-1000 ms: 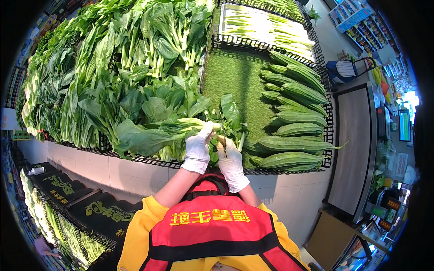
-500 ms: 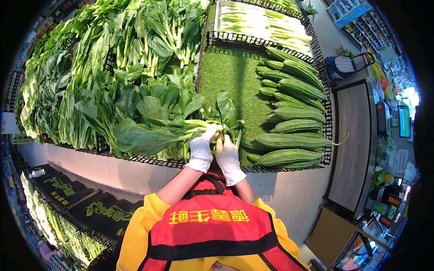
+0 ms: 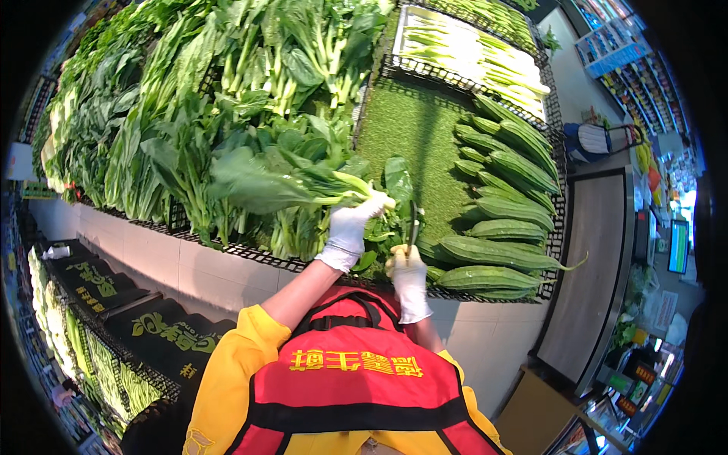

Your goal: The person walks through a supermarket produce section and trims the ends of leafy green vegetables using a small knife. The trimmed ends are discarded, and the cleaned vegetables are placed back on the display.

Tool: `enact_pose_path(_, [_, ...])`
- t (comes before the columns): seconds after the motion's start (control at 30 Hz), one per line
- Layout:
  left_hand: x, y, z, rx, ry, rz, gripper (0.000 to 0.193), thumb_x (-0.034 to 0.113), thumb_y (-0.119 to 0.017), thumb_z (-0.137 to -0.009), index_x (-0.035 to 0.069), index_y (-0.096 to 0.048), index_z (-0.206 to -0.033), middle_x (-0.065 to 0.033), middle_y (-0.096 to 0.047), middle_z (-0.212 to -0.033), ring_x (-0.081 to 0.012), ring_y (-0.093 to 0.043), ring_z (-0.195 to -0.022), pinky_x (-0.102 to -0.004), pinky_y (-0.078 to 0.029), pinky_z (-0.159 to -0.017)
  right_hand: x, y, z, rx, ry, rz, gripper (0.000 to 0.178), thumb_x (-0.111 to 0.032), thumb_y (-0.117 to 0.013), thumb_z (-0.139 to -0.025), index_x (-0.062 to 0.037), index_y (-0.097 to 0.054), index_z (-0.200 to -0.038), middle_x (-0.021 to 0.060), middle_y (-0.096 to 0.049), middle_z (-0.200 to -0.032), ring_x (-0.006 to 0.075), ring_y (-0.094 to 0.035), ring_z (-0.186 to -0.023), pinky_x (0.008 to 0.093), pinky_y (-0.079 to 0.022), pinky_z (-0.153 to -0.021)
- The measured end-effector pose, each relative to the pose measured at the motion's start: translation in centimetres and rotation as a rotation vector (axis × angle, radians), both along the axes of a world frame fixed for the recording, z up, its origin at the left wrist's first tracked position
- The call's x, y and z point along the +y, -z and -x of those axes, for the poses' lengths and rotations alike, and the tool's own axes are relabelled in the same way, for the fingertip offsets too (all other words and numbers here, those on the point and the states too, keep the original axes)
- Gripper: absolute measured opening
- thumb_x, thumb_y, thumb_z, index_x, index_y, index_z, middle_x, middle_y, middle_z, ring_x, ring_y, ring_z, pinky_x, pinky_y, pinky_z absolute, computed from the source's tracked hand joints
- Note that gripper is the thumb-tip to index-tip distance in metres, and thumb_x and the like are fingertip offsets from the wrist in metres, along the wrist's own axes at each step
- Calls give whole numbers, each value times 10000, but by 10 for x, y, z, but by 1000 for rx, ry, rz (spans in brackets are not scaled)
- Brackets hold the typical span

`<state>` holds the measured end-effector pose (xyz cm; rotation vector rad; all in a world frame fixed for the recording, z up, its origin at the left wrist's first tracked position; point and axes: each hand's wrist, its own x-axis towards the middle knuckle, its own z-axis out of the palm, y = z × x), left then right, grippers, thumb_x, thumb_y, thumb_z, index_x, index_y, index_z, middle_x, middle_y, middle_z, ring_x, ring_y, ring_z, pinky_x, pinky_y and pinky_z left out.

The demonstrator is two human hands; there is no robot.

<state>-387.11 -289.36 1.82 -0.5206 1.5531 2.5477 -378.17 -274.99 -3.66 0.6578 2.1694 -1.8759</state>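
Observation:
My left hand [image 3: 349, 231], in a white glove, is closed around the stem end of a bunch of leafy greens [image 3: 330, 188]. Its broad leaves point left over the heaped greens, slightly blurred. To the right, my gloved right hand [image 3: 410, 279] grips a small knife [image 3: 414, 221], whose dark, narrow blade points up and away from me. The blade stands apart from the stems. Just beyond my hands, a loose green leaf [image 3: 397, 180] rests among trimmings at the edge of the green mat [image 3: 413, 136].
Ridged gourds [image 3: 497, 246] lie in a row on the mat's right side. Farther back is a white tray of pale stalks [image 3: 470, 57]. Black crate edging [image 3: 269, 258] runs along the display front. A grey-topped counter [image 3: 595, 265] stands right; another vegetable rack [image 3: 114, 364] is lower left.
My hands have come apart. The right hand with the knife has moved right and nearer to me; the left has raised the greens' stem end slightly to the right. The view has shifted a little.

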Motion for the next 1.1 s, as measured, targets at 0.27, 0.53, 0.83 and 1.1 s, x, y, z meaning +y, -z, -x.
enact_pose_path(0.27, [-92,23,-42,115,224,1076,415,249,-747,-727,15,-575,-1024,-146,-660,-797,-277,-647,-719,-348,-486,-654,14,-4,14,-384,-117,276,183,-185,-471,-964,-46,-583,-1004,51,-616,-692,92,-477,-468,238,-380,-409])
enact_pose_path(0.53, [-155,62,-97,-234,204,942,321,216,-753,-758,73,-576,-984,-121,-641,-788,-242,-646,-756,-340,-487,-654,16,23,4,-383,-179,232,185,-209,-496,-966,-54,-592,-998,52,-633,-716,99,-514,-488,234,-396,-416])
enact_pose_path(0.83, [-161,85,-111,-188,181,802,370,151,-755,-758,98,-581,-1080,-61,-672,-905,-179,-649,-797,-302,-497,-691,12,8,20,-395,-248,227,217,-213,-502,-963,-25,-573,-1043,55,-623,-724,107,-530,-517,230,-425,-475])
enact_pose_path(1.1, [-144,57,-115,-45,192,1373,447,220,-744,-751,109,-553,-1140,-86,-602,-926,-269,-601,-825,-359,-489,-718,14,-4,27,-405,-213,572,330,-345,-468,-979,-33,-560,-1033,48,-601,-748,125,-504,-550,237,-397,-480])
